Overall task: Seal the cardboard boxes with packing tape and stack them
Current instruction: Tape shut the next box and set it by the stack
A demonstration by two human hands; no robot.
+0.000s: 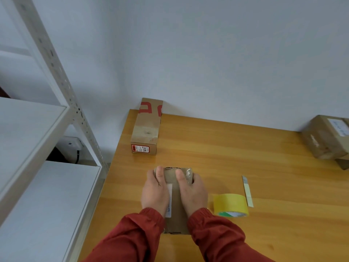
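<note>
Pressing tape down looks like the step in hand: left hand (pixel 154 191) and right hand (pixel 193 191) each grip the small box (pixel 176 207), thumbs on top, fingers curled round its sides. It lies at 6 o'clock on the desk (pixel 245 148). Next, I judge, comes another strip from the tape roll (pixel 231 204) at its 3 o'clock, or a level two-handed lift towards the long box (pixel 146 127) at 11 o'clock.

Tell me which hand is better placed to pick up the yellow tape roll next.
Probably the right. The yellow tape roll lies on the table beside the right hand, with nothing between them. The left hand holds the far side of the box and would have to cross over it.
</note>
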